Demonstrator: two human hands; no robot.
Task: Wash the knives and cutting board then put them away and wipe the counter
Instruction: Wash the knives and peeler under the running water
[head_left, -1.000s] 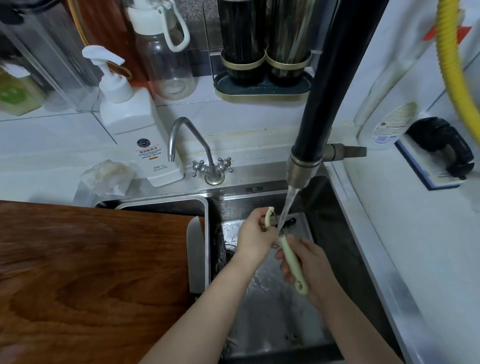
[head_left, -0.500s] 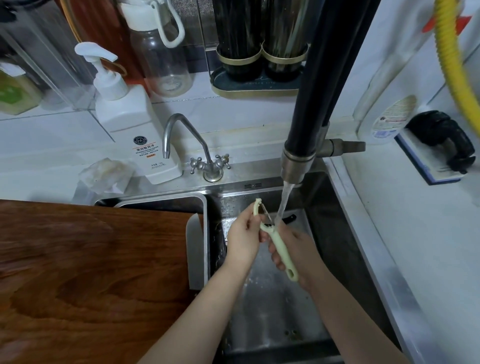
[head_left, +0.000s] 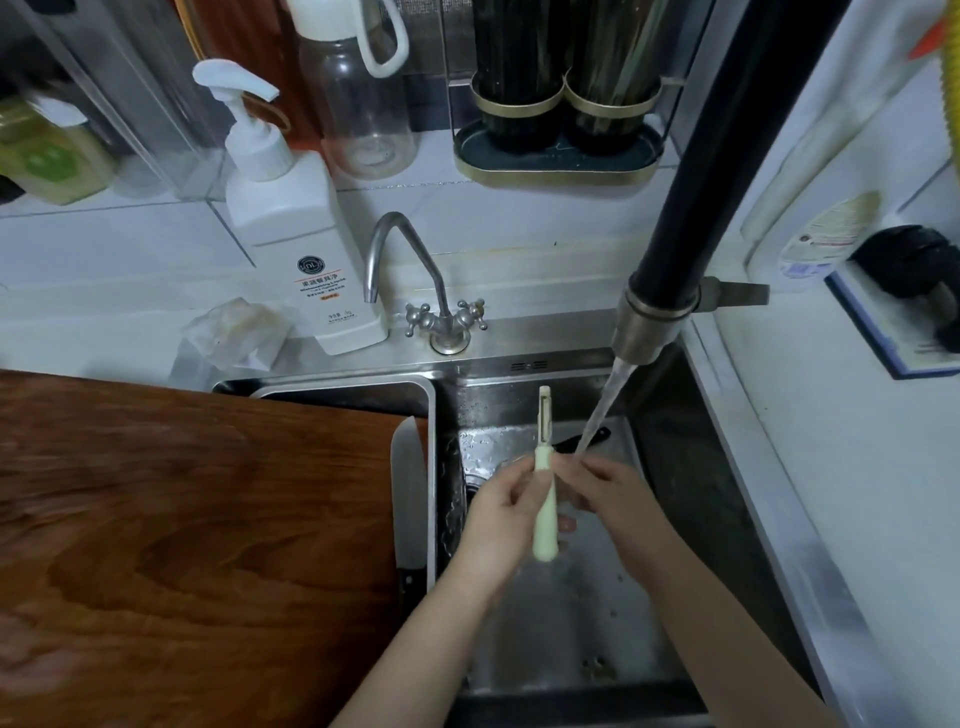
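Observation:
A pale green peeler (head_left: 544, 512) stands upright over the steel sink (head_left: 670, 467), blade end up. My left hand (head_left: 496, 519) grips its handle from the left. My right hand (head_left: 610, 493) is beside it with its fingertips against the peeler's neck, and the water stream from the black tap (head_left: 675, 234) falls on them. A knife (head_left: 410, 488) with a dark handle lies along the right edge of the wooden cutting board (head_left: 182, 545). A dark knife (head_left: 584, 439) lies on the sink floor behind my hands.
A small chrome tap (head_left: 405, 260) and a white soap pump bottle (head_left: 296, 228) stand behind the sink. A crumpled cloth (head_left: 234, 332) lies left of the bottle. A utensil holder (head_left: 558, 150) sits at the back, and the white counter (head_left: 857, 467) runs along the right.
The peeler went from my right hand's grip to my left and swung upright, out of the water stream. My right hand let go of the handle and moved up under the water.

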